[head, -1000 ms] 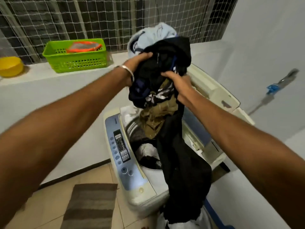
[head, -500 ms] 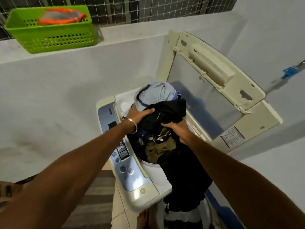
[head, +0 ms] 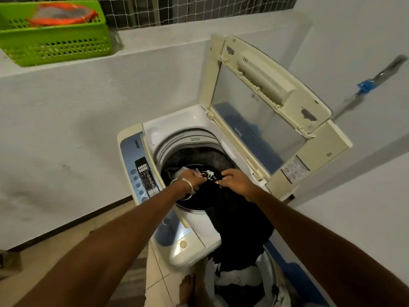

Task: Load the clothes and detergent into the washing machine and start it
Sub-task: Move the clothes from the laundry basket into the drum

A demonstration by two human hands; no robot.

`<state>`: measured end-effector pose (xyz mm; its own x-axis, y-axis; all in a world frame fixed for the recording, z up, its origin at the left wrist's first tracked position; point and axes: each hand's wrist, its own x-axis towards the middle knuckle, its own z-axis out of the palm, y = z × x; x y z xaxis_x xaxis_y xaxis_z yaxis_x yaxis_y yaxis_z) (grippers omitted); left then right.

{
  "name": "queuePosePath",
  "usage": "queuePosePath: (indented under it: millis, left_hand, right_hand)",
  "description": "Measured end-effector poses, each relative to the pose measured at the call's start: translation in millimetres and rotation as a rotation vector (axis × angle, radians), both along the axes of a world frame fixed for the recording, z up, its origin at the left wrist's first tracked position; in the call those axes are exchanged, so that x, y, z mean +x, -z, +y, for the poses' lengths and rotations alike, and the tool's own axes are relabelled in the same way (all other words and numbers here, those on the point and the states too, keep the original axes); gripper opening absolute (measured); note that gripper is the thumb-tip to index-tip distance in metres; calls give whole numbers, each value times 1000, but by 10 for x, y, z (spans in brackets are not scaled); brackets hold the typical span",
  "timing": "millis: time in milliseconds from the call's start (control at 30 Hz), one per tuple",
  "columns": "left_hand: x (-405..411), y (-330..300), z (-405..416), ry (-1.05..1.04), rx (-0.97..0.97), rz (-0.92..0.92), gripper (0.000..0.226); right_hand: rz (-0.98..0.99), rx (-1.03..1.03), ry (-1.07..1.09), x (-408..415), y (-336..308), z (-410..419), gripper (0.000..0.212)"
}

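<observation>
A top-loading washing machine [head: 190, 244] stands below me with its lid [head: 261, 103] raised and its blue control panel [head: 146, 176] on the left. Dark clothes [head: 208, 173] fill the drum. My left hand [head: 190, 176], a bangle on its wrist, and my right hand [head: 235, 181] both reach into the drum and grip the dark bundle. A long black garment [head: 241, 231] trails from the drum over the machine's front edge. It hangs down to a container of more laundry [head: 239, 282] by my foot.
A green basket [head: 55, 44] holding an orange packet [head: 59, 15] sits on the white ledge at upper left. A pipe with a blue fitting [head: 366, 85] runs along the right wall. A striped mat lies on the tiled floor at lower left.
The bundle went from chest height down into the drum, both hands following it. The light blue garment on top has sunk out of sight.
</observation>
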<state>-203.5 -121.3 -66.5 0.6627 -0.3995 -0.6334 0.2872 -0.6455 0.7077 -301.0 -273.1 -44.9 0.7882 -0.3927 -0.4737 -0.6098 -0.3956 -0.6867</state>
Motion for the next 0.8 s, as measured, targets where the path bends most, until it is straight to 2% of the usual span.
queuePosePath:
  millis: [167, 300, 400, 467, 567, 633, 700, 767, 800]
  left_hand:
    - [-555, -249, -144, 78, -66, 262, 30]
    - [-979, -317, -157, 27, -96, 421, 33]
    - [-1343, -324, -111, 34, -78, 437, 34]
    - [-1576, -271, -48, 76, -25, 449, 37]
    - [-1921, -218, 63, 127, 111, 471, 34]
    - [-2147, -268, 128, 12, 94, 437, 39]
    - [-2265, -186, 124, -99, -99, 496, 67]
    - [-2353, -114, 57, -123, -180, 524, 96]
    - [-2381, -110, 31, -169, -215, 575, 88]
  right_hand:
    - [-137, -240, -2, -652, 32, -179, 18]
    - [-139, -266, 133, -1161, 45, -343, 9]
    - [-49, -228, 182, -1493, 97, -412, 18]
    - [17, -195, 197, -1660, 168, -434, 34]
    - [76, -65, 239, -1820, 201, -401, 79]
    - [35, 78, 231, -1887, 199, -340, 101]
    - [-6, 236, 235, -1914, 183, -246, 115]
    - [22, 304, 261, -1931, 187, -151, 118]
    - [52, 300, 249, -1947, 194, -111, 108]
